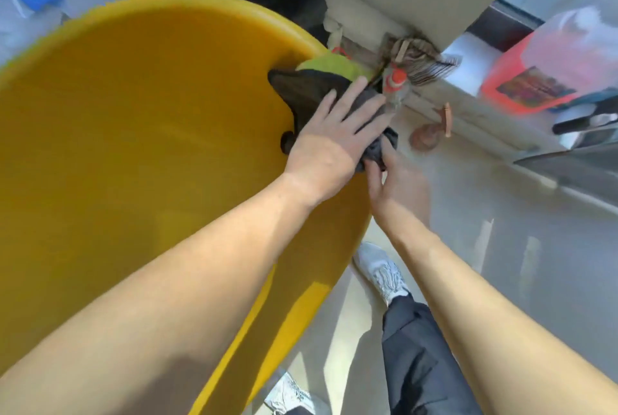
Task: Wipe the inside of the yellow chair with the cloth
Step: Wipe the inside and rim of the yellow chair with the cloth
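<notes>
The yellow chair (140, 133) fills the left half of the view as a big rounded shell. A dark grey cloth (301, 93) lies over its right rim, part inside the shell and part hanging outside. My left hand (334, 137) presses flat on the cloth with its fingers spread and straight. My right hand (394, 180) is just outside the rim and pinches the bunched end of the cloth (378, 150) between thumb and fingers.
A yellow-green object (331, 65) shows behind the rim. A bottle with a red cap (394, 83) and a brush (424, 60) stand by the wall. A pink jug (551, 70) sits at the right. My shoes (384, 272) stand on the pale floor.
</notes>
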`<state>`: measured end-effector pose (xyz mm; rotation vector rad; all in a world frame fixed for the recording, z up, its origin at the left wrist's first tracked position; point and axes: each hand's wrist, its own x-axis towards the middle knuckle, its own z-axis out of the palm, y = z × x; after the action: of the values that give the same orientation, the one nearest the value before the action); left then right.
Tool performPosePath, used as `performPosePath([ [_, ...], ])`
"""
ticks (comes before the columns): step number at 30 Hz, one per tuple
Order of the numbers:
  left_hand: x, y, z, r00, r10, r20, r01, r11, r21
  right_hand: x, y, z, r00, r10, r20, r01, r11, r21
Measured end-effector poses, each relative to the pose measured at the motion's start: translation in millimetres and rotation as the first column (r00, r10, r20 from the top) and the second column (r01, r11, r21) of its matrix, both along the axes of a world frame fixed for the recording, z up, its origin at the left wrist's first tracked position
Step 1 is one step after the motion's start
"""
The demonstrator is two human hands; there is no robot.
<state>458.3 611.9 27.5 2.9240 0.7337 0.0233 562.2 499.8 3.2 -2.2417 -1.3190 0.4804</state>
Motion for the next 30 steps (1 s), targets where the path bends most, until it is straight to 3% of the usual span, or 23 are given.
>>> performPosePath([
  [3, -4, -54, -37, 0.996, -0.075, -0.049, 0.070, 0.993, -0.092, -31, -52, -29, 0.961, -0.220, -0.168, 0.198, 0.970, -0.141],
  [6, -13, -98, -69, 0.998, -0.049, -0.033, 0.042, 0.982, -0.185, -63, -83, -56, 0.848, -0.387, -0.362, 0.335, 0.921, -0.199],
  [10, -47, -148, -99, 0.997, -0.042, -0.059, 0.022, 0.953, -0.303, -101, -128, -78, 0.868, -0.430, -0.251, 0.308, 0.860, -0.408],
  [13, -97, -188, -110, 0.987, 0.011, -0.158, -0.083, 0.885, -0.459, -139, -157, -78, 0.867, -0.405, -0.291, 0.204, 0.821, -0.533],
  [16, -164, -227, -107, 0.917, 0.159, -0.366, -0.349, 0.764, -0.543, -181, -183, -75, 0.908, -0.265, -0.324, -0.014, 0.754, -0.656],
  [20, -262, -274, -81, 0.811, 0.289, -0.509, -0.558, 0.642, -0.525, -246, -196, -51, 0.831, -0.057, -0.554, -0.467, 0.468, -0.750],
  [22, -304, -293, -66, 0.684, 0.516, -0.515, -0.729, 0.458, -0.509, -275, -190, -34, 0.776, 0.004, -0.630, -0.580, 0.396, -0.712],
  [24, -337, -302, -47, 0.438, 0.746, -0.501, -0.859, 0.183, -0.478, -295, -177, -16, 0.766, 0.137, -0.628, -0.626, 0.379, -0.682],
  [26, -362, -302, -20, 0.217, 0.861, -0.459, -0.881, -0.029, -0.472, -302, -162, -1, 0.737, 0.310, -0.600, -0.674, 0.407, -0.617],
  [28, -381, -304, 10, 0.077, 0.892, -0.445, -0.866, -0.161, -0.473, -302, -145, 16, 0.685, 0.439, -0.582, -0.728, 0.453, -0.515],
  [30, -390, -309, 40, -0.003, 0.890, -0.456, -0.834, -0.254, -0.489, -299, -127, 36, 0.624, 0.534, -0.570, -0.778, 0.494, -0.388],
])
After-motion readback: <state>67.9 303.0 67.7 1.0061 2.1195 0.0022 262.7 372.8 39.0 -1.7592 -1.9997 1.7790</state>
